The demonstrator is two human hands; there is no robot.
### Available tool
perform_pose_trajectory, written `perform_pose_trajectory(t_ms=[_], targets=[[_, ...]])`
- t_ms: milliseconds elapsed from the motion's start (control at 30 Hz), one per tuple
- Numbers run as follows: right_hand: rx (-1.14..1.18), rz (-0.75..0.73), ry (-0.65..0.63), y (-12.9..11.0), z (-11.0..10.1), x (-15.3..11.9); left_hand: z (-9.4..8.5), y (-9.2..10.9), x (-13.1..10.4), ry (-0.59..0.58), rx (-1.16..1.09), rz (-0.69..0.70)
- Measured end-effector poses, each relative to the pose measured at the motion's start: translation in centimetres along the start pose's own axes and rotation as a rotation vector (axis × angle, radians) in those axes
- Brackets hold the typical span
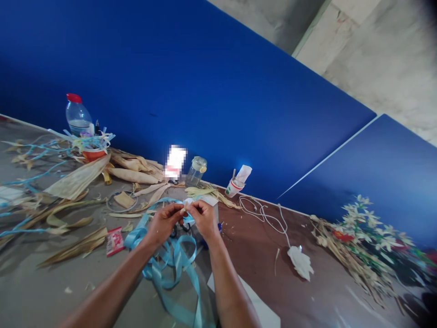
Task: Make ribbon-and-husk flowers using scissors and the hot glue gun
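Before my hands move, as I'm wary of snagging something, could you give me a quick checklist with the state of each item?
1. Left hand and right hand both at the small pale piece: ok, the fingers of both meet there.
2. Grip firm: cannot tell, the fingers cover much of the piece.
3. Space below the hands free of loose strands: not ok, loops of blue ribbon lie there, between the forearms.
4. White cable apart from the hands: ok, it lies to the right of them.
5. Lid on the clear jar: ok, and the jar stands beyond the hands.
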State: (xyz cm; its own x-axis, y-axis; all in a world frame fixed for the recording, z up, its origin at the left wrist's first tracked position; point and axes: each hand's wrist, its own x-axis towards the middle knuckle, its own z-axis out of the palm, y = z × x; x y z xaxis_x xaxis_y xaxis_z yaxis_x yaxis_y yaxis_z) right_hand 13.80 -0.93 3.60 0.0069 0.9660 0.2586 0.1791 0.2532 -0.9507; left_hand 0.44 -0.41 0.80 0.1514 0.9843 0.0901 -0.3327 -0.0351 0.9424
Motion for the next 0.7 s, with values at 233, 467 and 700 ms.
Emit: perform_pose_trajectory(t_ms=[233,467,700], targets=[[0.003,-0.010,0.089,0.7,0.7,0.0,0.0,-0.5,0.2,0.056,-0.030,0.007],[0.069,-0.008,0.156,1.1,1.7,-0.2,0.1,-0.6,0.1,0.059,-0.203,-0.037],[0.180,0.101,0.159,1.0,1.7,-0.1,-0.2,-0.5,0.2,-0.040,-0.132,-0.024]])
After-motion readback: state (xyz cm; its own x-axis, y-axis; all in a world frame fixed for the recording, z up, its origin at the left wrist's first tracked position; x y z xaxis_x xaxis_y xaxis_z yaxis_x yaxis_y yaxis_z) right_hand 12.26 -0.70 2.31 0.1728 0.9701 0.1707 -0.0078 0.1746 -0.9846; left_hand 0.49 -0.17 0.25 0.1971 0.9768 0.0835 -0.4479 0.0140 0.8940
